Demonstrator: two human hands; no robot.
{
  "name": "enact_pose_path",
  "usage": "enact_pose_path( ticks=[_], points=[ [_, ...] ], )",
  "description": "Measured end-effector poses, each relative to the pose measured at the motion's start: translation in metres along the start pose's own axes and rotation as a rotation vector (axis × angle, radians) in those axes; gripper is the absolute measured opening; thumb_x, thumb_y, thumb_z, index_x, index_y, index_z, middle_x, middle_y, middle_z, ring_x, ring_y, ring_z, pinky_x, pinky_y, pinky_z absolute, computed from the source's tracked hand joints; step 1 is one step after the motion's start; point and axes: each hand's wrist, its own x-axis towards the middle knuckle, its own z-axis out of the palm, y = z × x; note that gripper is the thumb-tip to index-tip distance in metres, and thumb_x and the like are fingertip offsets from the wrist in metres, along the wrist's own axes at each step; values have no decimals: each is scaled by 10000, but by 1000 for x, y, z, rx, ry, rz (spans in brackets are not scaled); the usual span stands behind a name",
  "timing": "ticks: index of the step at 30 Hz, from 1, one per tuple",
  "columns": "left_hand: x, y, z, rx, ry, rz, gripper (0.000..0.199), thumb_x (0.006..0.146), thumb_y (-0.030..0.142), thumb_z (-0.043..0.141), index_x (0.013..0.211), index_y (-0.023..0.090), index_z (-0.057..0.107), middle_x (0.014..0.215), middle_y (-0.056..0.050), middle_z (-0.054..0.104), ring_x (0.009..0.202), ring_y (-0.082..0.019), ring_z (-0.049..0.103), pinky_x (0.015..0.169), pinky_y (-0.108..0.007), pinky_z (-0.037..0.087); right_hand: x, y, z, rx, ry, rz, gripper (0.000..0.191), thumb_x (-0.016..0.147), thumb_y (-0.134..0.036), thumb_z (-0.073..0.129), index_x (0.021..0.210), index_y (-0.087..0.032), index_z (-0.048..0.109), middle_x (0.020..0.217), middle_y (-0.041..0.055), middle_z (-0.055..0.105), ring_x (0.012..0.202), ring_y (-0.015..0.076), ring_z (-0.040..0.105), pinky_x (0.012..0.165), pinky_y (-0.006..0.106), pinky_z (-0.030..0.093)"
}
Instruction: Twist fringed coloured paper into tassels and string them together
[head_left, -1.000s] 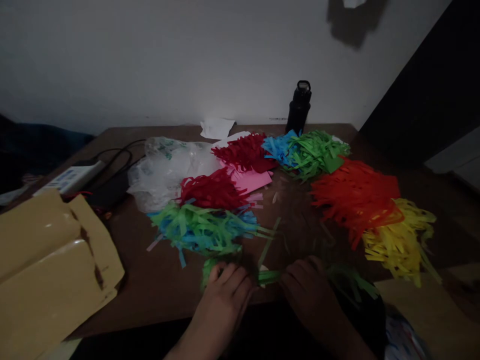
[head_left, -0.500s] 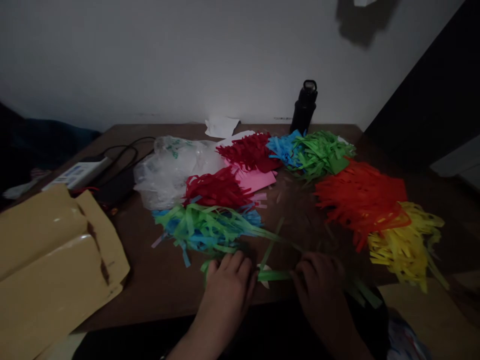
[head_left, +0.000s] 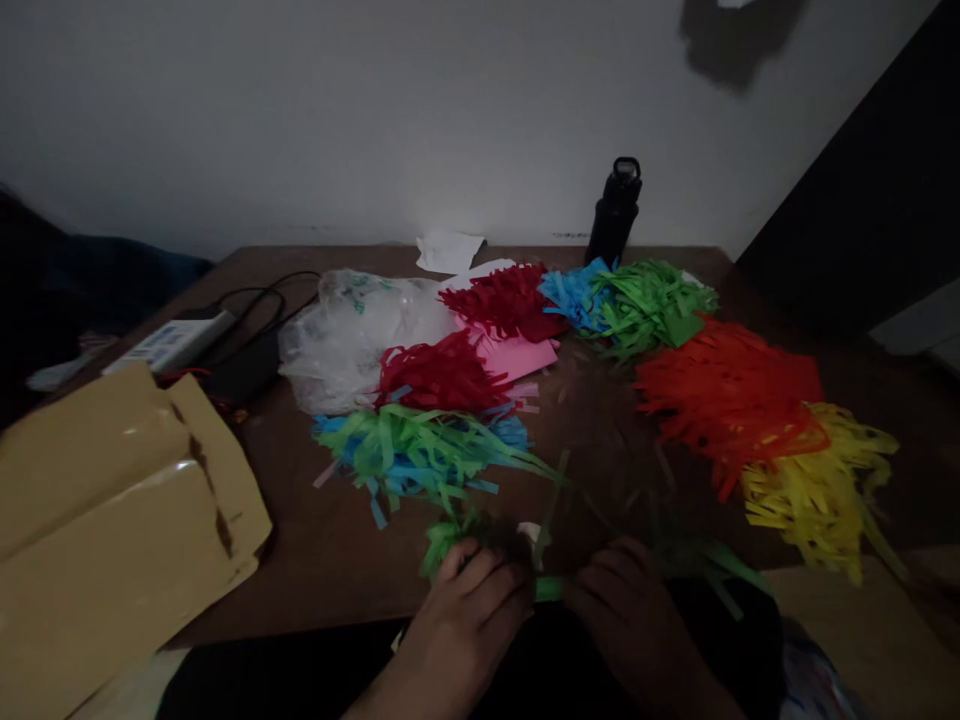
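A band of green fringed paper (head_left: 549, 588) stretches between my two hands at the table's front edge. My left hand (head_left: 480, 605) is closed on its left end, with green strips bunching out past the fingers. My right hand (head_left: 621, 605) is closed on the other end, and loose green strips trail off to its right. The fingertips of both hands are partly hidden. Just beyond my left hand lies a pile of light green fringe (head_left: 405, 440) over blue fringe (head_left: 420, 475). A small white scrap (head_left: 534, 535) sits between the hands.
Red fringe (head_left: 442, 372), pink paper (head_left: 517, 355), orange fringe (head_left: 735, 390) and yellow fringe (head_left: 817, 490) lie across the brown table. A black bottle (head_left: 613, 215) stands at the back. To the left are a clear plastic bag (head_left: 337, 340), a power strip (head_left: 176, 338) and a tan padded envelope (head_left: 112, 500).
Both hands have moved down toward me and closer together, so less of the green band shows between them. The camera view has shifted slightly.
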Motion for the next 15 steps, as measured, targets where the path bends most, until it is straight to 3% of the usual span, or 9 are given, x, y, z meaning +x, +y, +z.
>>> enact_pose_path(
  ticks=[4,11,15],
  points=[
    [-2,1,2,-54,50,-62,170,964,140,499,943,200,656,915,-7,707,872,-191,578,864,-350,345,-1,2,-1,68,61,94,339,1042,-246,352,863,-201,636,771,0,641,807,170,519,866,379,311],
    [6,7,4,35,-85,-329,187,887,91,488,857,178,650,903,-67,647,838,-252,549,755,-394,348,10,-11,-7,-6,104,309,266,989,-178,391,812,-200,588,838,30,623,830,199,525,884,437,289],
    [11,8,8,108,-148,-377,179,861,97,496,884,175,656,946,-88,650,867,-282,550,742,-417,335,12,-15,-5,-64,163,386,236,951,-182,447,752,-201,572,827,34,615,814,205,532,866,439,306]
  ],
)
